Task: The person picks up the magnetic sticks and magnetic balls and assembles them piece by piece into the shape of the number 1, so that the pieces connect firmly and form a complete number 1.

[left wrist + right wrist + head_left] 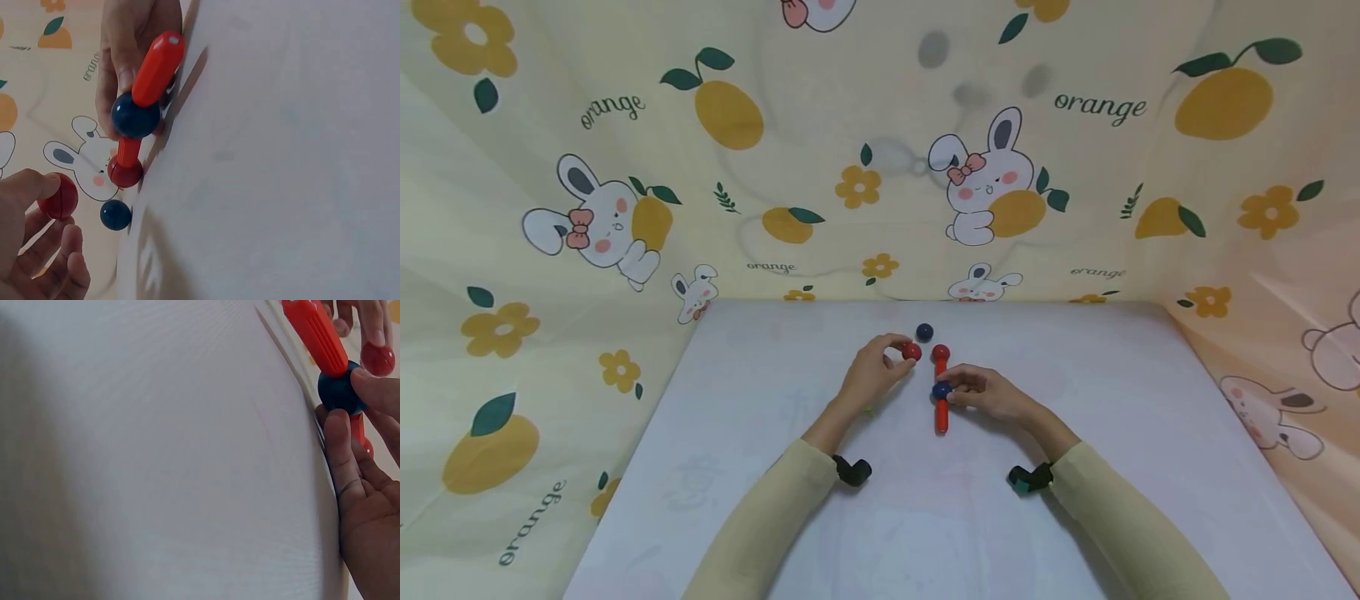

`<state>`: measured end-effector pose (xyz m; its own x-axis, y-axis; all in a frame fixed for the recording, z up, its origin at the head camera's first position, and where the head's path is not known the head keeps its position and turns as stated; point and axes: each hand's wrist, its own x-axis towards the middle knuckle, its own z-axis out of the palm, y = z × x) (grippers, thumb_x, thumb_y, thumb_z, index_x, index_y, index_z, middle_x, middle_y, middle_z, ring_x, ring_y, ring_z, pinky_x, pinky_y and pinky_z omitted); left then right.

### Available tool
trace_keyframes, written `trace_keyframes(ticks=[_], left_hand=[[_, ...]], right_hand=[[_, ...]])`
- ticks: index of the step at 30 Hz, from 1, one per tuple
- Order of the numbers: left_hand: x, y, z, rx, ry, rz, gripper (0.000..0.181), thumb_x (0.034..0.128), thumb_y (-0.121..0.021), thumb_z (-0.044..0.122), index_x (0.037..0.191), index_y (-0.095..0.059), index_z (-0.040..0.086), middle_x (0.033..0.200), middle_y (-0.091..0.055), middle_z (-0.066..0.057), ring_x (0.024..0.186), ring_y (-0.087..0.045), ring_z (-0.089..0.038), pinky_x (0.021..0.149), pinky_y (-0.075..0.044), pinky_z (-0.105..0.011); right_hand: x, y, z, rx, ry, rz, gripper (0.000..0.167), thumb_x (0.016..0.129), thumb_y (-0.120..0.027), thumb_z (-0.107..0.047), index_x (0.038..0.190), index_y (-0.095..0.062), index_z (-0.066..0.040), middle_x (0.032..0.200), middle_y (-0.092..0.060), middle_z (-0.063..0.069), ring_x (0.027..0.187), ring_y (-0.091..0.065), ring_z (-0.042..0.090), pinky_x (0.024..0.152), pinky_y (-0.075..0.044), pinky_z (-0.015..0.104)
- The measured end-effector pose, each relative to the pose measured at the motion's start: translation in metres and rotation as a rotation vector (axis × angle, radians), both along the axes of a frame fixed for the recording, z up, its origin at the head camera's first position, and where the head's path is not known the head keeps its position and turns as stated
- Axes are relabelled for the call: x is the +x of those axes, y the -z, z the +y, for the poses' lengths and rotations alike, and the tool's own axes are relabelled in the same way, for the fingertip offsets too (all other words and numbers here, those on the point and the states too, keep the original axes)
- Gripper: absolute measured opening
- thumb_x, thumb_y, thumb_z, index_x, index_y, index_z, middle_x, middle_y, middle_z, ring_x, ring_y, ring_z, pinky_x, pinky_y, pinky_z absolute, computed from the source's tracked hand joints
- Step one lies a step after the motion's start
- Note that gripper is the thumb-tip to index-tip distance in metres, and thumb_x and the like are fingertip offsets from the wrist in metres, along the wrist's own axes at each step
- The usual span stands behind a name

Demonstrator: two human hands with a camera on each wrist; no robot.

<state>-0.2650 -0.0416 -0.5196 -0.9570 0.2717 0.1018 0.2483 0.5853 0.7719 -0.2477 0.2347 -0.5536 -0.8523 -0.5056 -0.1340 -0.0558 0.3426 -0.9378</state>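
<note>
My left hand [872,371] pinches a loose red ball [912,352] between thumb and fingertips. The left wrist view shows a dark seam line on this red ball [59,196]. With thumb and fingers, my right hand [988,392] grips the dark blue ball [942,390] in the middle of a joined piece. From that ball one red rod [942,417] extends toward me, and another red rod [129,152] leads away to a second red ball [941,353]. The near rod [317,337] looks ridged in the right wrist view.
Behind the joined piece, a separate dark blue ball [925,332] lies on the white table [925,533]. A small yellow-green bit [868,408] shows beside my left wrist, mostly hidden. A printed curtain [865,100] stands around the table's back and sides.
</note>
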Motion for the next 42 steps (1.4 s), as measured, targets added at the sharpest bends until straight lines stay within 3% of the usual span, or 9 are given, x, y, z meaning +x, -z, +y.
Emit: trace_keyframes(ticks=[11, 21, 31, 42], left_hand=[[0.024, 0.000, -0.002, 0.004, 0.031, -0.015, 0.039, 0.1006, -0.079, 0.029, 0.136, -0.068, 0.019, 0.129, -0.070, 0.001, 0.085, -0.062, -0.014, 0.074, -0.052, -0.025], [0.045, 0.002, -0.003, -0.008, 0.048, -0.089, 0.037, 0.0998, -0.079, 0.033, 0.133, -0.069, 0.021, 0.125, -0.070, 0.004, 0.083, -0.060, -0.012, 0.071, -0.051, -0.026], [0.057, 0.004, -0.005, -0.007, 0.069, -0.124, 0.033, 0.0993, -0.080, 0.030, 0.129, -0.069, 0.021, 0.121, -0.071, 0.004, 0.080, -0.060, -0.012, 0.068, -0.050, -0.024], [0.070, 0.007, -0.006, -0.012, 0.087, -0.178, 0.031, 0.0986, -0.081, 0.030, 0.126, -0.070, 0.022, 0.114, -0.070, 0.006, 0.077, -0.061, -0.013, 0.067, -0.051, -0.026]], right_hand=[[0.001, -0.003, 0.001, -0.002, -0.014, 0.009, 0.040, 0.105, -0.072, -0.016, 0.143, -0.065, -0.010, 0.128, -0.069, 0.013, 0.108, -0.063, 0.032, 0.088, -0.058, 0.029], [0.004, -0.004, -0.001, 0.005, -0.005, 0.019, 0.040, 0.105, -0.072, -0.016, 0.143, -0.065, -0.011, 0.131, -0.069, 0.013, 0.112, -0.064, 0.031, 0.092, -0.057, 0.028], [0.003, -0.001, 0.002, -0.012, -0.015, 0.036, 0.040, 0.105, -0.071, -0.013, 0.143, -0.064, -0.007, 0.129, -0.069, 0.015, 0.108, -0.067, 0.030, 0.089, -0.058, 0.029], [0.002, 0.000, 0.002, -0.017, 0.000, 0.018, 0.040, 0.104, -0.072, -0.014, 0.144, -0.065, -0.012, 0.132, -0.069, 0.013, 0.113, -0.066, 0.030, 0.092, -0.058, 0.029]])
